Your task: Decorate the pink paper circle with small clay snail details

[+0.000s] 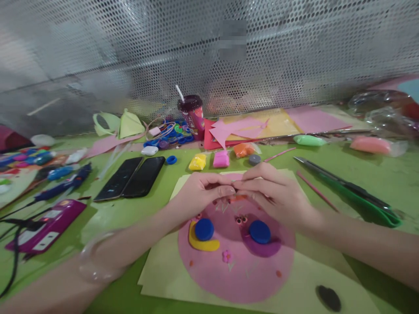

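My left hand (207,192) and my right hand (276,192) meet fingertip to fingertip above the top of a pink paper circle (242,285). Both are closed in a pinch; whatever sits between the fingers is too small and covered to make out. The circle lies on pale yellow sheets (166,274). On it are a yellow curved clay piece (206,245) with a blue disc (204,229), and a purple curved piece (266,249) with another blue disc (259,231). Small clay eyes (241,220) and a pink clay flower (227,256) also show. My hands partly hide the upper decorations.
Behind the paper are yellow (197,162), pink (221,158) and orange (244,149) clay packs. Scissors (343,183) with a green part lie right. Two dark phones (131,179), a glue gun (63,183) and a purple power strip (46,226) are left. A lidded cup (193,117) stands behind.
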`<state>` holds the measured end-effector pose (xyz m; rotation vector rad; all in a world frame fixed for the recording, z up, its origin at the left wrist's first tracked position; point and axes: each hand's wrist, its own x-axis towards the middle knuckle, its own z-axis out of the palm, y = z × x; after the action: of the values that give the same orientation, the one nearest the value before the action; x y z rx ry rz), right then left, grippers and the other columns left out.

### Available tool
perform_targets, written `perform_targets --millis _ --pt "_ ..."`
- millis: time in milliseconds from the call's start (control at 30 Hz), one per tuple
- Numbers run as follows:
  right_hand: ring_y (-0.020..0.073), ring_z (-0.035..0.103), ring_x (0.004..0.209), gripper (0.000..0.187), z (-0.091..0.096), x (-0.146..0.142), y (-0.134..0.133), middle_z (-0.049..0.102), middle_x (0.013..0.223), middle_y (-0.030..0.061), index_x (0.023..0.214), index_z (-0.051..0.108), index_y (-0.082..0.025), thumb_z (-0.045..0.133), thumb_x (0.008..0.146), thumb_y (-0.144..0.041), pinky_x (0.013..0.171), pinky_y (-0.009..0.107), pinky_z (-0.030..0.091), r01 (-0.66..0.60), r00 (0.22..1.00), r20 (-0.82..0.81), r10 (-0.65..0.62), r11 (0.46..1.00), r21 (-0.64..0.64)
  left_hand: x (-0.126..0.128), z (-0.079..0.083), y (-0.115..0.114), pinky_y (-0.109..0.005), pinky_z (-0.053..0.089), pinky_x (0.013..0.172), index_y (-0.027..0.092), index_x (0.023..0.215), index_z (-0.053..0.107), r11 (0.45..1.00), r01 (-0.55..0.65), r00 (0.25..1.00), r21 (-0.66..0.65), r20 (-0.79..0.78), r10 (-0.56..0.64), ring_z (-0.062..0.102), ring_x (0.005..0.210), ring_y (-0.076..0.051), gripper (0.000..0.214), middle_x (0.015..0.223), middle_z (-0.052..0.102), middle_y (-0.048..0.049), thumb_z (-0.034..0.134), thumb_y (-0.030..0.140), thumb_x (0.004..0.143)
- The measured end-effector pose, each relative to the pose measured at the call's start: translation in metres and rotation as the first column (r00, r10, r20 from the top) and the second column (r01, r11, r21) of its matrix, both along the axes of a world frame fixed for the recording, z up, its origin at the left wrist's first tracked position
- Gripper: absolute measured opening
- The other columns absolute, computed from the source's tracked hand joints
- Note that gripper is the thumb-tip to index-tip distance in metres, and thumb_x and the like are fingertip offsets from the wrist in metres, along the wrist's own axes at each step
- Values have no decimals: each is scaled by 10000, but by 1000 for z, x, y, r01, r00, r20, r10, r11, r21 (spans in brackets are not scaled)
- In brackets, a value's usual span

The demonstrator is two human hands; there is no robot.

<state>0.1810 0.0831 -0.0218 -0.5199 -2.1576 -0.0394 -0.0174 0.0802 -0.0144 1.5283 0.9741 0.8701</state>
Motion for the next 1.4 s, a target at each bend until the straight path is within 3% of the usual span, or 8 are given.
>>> perform_targets --millis 133,300,433,567,867,1167,1300,1400 --pt "109 572 770 164 2 -1 -1 617 851 19 889 601 -187 496 876 -61 632 244 468 -29 999 -21 28 998 -48 0 -1 -1 -203 453 527 200 712 701 1000 26 1000 -9 -1 -26 555 540 -99 104 630 655 17 687 291 760" --pt "117 558 755 109 4 -4 -1 572 844 24 871 557 -185 482 889 -108 630 249 463 44 989 -128 -67 984 -172 -2 -2 4 -194 452 571 206 809 711 999 -38 999 -8 33 39 566 594 -93 107 670 659 15 707 300 757" --pt "120 536 745 70 2 -5 4 541 809 13 846 525 -184 498 904 -154 641 252 457 110 954 -235 -184 949 -295 -4 -5 14 -186 426 544 189 806 666 993 -114 989 -5 97 114 536 572 -78 142 670 638 22 684 327 776" --pt "110 528 701 78 -2 -7 8 555 767 -5 802 532 -184 556 876 -182 607 230 434 123 933 -267 -240 912 -391 -4 -8 18 -190 418 519 180 822 618 993 -116 985 -18 129 117 515 538 -73 198 661 615 35 718 324 730" --pt "139 597 738 60 -3 -9 3 644 804 1 805 584 -204 581 850 -244 624 258 463 79 915 -287 -282 826 -558 -3 -3 17 -175 416 520 160 831 584 983 -178 983 -43 34 179 527 553 -72 209 666 610 22 675 335 763" --pt "149 619 758 98 -8 -9 5 644 820 -1 896 546 -225 606 824 -255 677 297 491 19 893 -352 -281 805 -594 -21 -10 38 -125 239 357 161 802 560 970 -219 969 -106 -143 203 359 386 -15 260 609 517 52 647 406 779" --pt "144 612 728 209 -7 -8 5 639 782 -18 976 513 -229 626 802 -247 651 289 477 29 897 -341 -282 807 -590 -23 -14 40 -122 250 365 162 837 562 975 -194 969 -107 -176 174 384 419 -15 252 704 570 21 633 398 786" --pt "137 593 703 272 -5 -6 6 637 771 -37 1030 513 -242 639 788 -229 650 288 458 65 901 -316 -299 811 -581 -20 -15 38 -128 266 375 162 832 556 981 -166 971 -105 -190 144 395 421 -24 215 650 547 35 617 365 793"
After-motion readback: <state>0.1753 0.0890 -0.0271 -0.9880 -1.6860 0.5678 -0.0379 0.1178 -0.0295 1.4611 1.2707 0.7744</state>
